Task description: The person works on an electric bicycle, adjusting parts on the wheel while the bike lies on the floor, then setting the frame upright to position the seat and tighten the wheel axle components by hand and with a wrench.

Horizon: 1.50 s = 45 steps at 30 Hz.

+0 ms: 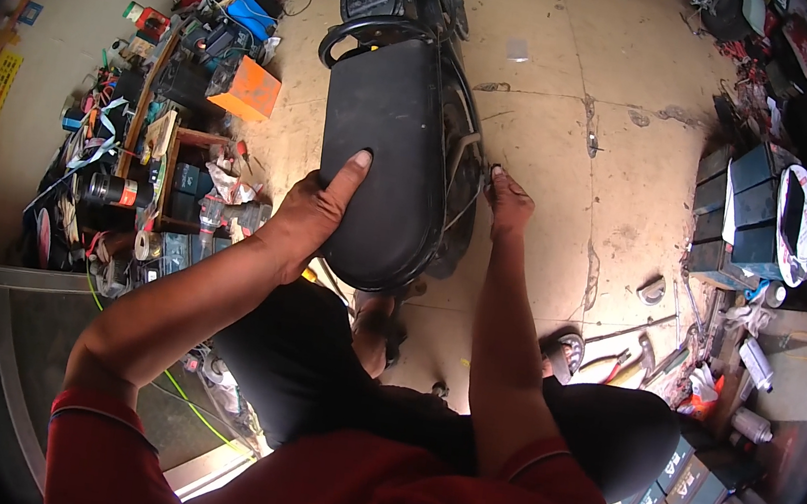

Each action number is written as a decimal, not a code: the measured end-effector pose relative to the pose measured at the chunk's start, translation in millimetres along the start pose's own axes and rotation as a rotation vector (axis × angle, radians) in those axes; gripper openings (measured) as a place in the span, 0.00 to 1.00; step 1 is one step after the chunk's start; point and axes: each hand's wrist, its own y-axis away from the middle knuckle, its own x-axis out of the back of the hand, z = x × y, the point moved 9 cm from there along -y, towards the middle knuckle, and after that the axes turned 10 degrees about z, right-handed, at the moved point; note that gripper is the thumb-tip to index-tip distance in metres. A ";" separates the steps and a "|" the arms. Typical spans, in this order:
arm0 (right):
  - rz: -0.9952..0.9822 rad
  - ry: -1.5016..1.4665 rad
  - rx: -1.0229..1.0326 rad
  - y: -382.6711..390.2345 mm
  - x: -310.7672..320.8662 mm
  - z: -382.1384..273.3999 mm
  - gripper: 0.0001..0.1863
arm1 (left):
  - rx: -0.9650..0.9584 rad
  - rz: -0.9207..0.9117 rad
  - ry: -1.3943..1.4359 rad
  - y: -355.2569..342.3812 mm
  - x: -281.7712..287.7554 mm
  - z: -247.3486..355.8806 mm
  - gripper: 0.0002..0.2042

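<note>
A long black seat with a rounded near end sits in front of me, on what looks like a small scooter or similar two-wheeler. My left hand grips the seat's left edge, the thumb laid on top and the other fingers mostly hidden beneath. To the right of the seat, my right hand is closed, thumb and fingers pressed together. Something small and dark shows at its fingertips, too little to name. A curved black rail rises at the seat's far end, and dark frame parts run along its right side.
An orange box stands left, beside cluttered shelves. Pliers, a hammer and other tools lie on the floor at right, near a sandalled foot. Dark battery-like blocks are stacked along the right side, with more at lower right.
</note>
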 end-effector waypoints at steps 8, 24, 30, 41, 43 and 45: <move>-0.062 -0.006 -0.179 5.9 -7.9 -5.8 0.16 | 0.042 0.013 -0.057 1.6 7.7 -1.8 0.49; -0.170 0.228 -0.138 -9.7 -17.4 -25.5 0.20 | 0.038 -0.012 0.045 -0.1 0.1 -2.4 0.45; -0.214 0.032 -0.232 -4.7 -4.0 -17.4 0.19 | 0.037 0.004 0.065 3.4 2.7 -3.4 0.46; -0.172 -0.220 -0.438 25.5 8.4 37.9 0.14 | 0.035 0.025 -0.004 9.3 -5.3 4.1 0.44; -0.208 -0.408 -0.546 23.6 6.7 50.1 0.10 | 0.026 0.025 -0.001 10.9 -9.0 6.4 0.43; -0.209 -0.428 -0.536 20.2 6.4 57.3 0.09 | 0.017 0.029 0.001 11.5 -10.1 8.0 0.43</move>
